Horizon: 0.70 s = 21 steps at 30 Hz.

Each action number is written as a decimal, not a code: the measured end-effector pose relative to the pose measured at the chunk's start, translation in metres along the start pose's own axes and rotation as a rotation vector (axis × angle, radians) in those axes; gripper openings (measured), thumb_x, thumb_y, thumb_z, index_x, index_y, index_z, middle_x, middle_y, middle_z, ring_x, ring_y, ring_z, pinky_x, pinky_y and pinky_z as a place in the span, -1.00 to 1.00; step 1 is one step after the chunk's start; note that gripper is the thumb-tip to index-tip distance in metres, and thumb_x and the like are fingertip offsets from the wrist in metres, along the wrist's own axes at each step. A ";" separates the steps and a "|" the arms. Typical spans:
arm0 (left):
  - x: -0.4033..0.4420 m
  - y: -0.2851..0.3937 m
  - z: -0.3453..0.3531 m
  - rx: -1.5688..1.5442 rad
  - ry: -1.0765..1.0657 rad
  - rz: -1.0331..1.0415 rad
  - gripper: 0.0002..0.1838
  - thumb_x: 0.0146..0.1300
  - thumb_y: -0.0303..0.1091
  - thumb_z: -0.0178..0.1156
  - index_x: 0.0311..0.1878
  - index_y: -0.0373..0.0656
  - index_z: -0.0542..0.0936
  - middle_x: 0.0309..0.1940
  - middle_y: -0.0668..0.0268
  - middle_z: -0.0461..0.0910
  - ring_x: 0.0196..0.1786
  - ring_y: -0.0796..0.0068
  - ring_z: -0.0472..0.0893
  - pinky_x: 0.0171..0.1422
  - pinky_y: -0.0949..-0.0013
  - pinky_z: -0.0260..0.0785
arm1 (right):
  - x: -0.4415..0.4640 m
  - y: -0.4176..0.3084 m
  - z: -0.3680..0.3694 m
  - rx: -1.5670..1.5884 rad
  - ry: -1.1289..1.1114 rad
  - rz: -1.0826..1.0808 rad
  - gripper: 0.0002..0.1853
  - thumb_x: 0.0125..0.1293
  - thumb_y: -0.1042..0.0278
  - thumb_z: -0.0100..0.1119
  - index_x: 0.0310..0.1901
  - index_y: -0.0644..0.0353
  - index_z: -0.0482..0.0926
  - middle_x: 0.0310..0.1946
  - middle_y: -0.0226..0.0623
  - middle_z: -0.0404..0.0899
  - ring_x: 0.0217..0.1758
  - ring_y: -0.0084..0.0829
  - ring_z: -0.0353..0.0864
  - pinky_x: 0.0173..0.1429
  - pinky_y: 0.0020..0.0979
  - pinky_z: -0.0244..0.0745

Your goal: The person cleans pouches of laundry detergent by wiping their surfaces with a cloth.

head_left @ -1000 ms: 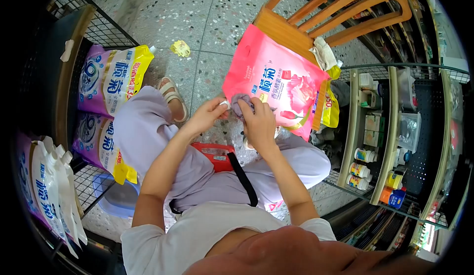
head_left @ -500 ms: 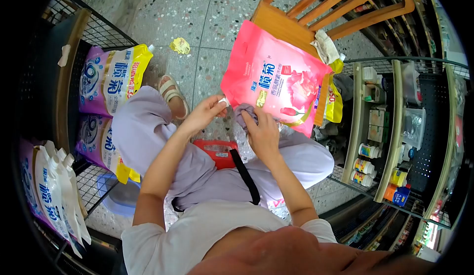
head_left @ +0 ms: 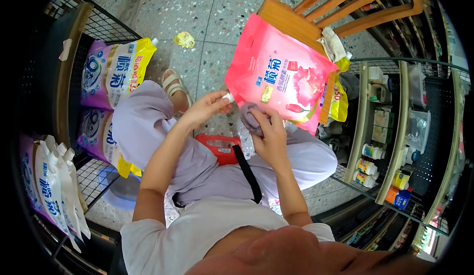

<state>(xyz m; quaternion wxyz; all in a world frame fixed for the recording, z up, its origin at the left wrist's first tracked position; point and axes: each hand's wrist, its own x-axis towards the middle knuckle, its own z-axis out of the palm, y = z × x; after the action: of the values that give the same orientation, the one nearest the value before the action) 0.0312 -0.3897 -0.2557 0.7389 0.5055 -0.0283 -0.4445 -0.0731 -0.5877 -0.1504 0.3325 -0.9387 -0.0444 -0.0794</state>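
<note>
A pink detergent pouch (head_left: 281, 77) with a white spout rests on the wooden chair seat (head_left: 291, 20) and leans toward me. My left hand (head_left: 210, 108) is closed on the spout (head_left: 228, 97) at the pouch's lower left corner. Bunched in my right hand (head_left: 269, 134) is a greyish-purple cloth (head_left: 251, 119), held just below the pouch's lower edge, near the spout.
Purple and yellow pouches (head_left: 116, 72) fill the left shelf, with white-spouted ones (head_left: 52, 186) below. A blue basin (head_left: 121, 188) is at lower left. A yellow crumpled piece (head_left: 184, 40) lies on the floor. Shelves with bottles (head_left: 366, 166) stand at right. A red item (head_left: 217, 149) rests by my lap.
My right hand and the cloth have moved slightly down, away from the pouch's face. My left hand stays at the spout corner. The view has shifted a little.
</note>
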 end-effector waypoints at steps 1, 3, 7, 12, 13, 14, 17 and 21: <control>-0.002 0.002 0.001 -0.042 0.009 -0.001 -0.63 0.49 -0.24 0.05 0.23 -0.26 0.48 -0.05 0.33 0.60 -0.03 0.57 0.58 0.12 0.43 0.44 | 0.009 -0.002 0.007 0.017 0.016 -0.026 -0.35 -0.15 0.62 0.24 0.13 0.11 0.54 -0.03 -0.08 0.47 0.01 -0.02 0.52 0.06 -0.12 0.47; -0.005 0.008 0.004 -0.124 0.027 0.002 -0.65 0.49 -0.25 0.02 0.18 -0.26 0.50 -0.04 0.29 0.62 -0.04 0.52 0.61 0.10 0.41 0.45 | 0.027 -0.006 0.026 0.057 0.045 -0.047 -0.35 -0.15 0.62 0.25 0.13 0.11 0.53 -0.04 -0.08 0.47 0.00 -0.02 0.52 0.03 -0.12 0.47; -0.004 0.003 -0.003 -0.319 0.060 0.024 -0.65 0.48 -0.28 -0.08 0.15 -0.29 0.51 0.02 0.23 0.64 0.03 0.48 0.62 0.15 0.35 0.45 | 0.048 -0.008 0.058 -0.007 0.057 -0.110 -0.38 -0.14 0.60 0.27 0.10 0.11 0.54 -0.05 -0.10 0.48 -0.03 -0.03 0.52 -0.01 -0.11 0.47; -0.006 0.003 -0.006 -0.402 0.182 -0.039 -0.64 0.46 -0.23 -0.07 0.10 -0.29 0.54 -0.02 0.23 0.65 0.05 0.47 0.62 0.17 0.32 0.44 | 0.036 -0.009 0.057 -0.100 -0.016 -0.042 -0.42 -0.14 0.60 0.25 0.06 0.11 0.57 -0.07 -0.10 0.48 -0.03 -0.01 0.53 -0.02 -0.14 0.47; -0.004 0.001 -0.006 -0.398 0.176 -0.043 -0.61 0.47 -0.20 -0.08 0.09 -0.30 0.54 -0.01 0.22 0.65 0.02 0.46 0.63 0.14 0.35 0.44 | 0.032 -0.008 0.054 -0.103 -0.021 -0.036 -0.43 -0.14 0.60 0.26 0.05 0.11 0.58 -0.07 -0.10 0.49 -0.03 -0.02 0.54 -0.02 -0.14 0.47; -0.001 -0.002 -0.006 -0.394 0.170 -0.046 -0.59 0.47 -0.17 -0.10 0.08 -0.31 0.55 -0.01 0.21 0.65 -0.02 0.44 0.64 0.12 0.37 0.45 | 0.029 -0.007 0.051 -0.107 -0.027 -0.032 -0.43 -0.14 0.60 0.26 0.04 0.10 0.58 -0.08 -0.10 0.49 -0.03 -0.02 0.54 -0.03 -0.14 0.48; 0.002 0.000 -0.003 -0.281 0.127 -0.020 -0.55 0.48 -0.08 -0.05 0.03 -0.33 0.58 -0.10 0.25 0.66 -0.12 0.48 0.63 0.07 0.42 0.45 | 0.014 0.000 0.038 -0.111 -0.052 -0.038 -0.43 -0.16 0.59 0.27 0.04 0.10 0.57 -0.08 -0.12 0.48 -0.02 -0.03 0.53 -0.03 -0.13 0.48; 0.003 0.002 0.009 0.140 0.251 0.044 -0.63 0.44 -0.10 0.12 -0.02 -0.26 0.61 -0.25 0.36 0.64 -0.25 0.58 0.59 -0.03 0.46 0.44 | 0.003 0.004 0.013 -0.011 -0.072 -0.049 -0.44 -0.14 0.60 0.27 0.04 0.12 0.59 -0.08 -0.09 0.51 -0.01 -0.03 0.55 -0.03 -0.17 0.49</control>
<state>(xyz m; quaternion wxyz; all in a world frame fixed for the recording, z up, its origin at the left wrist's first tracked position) 0.0294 -0.3978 -0.2513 0.7092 0.6066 0.0223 -0.3586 -0.0684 -0.5829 -0.1624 0.3234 -0.9414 -0.0790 -0.0538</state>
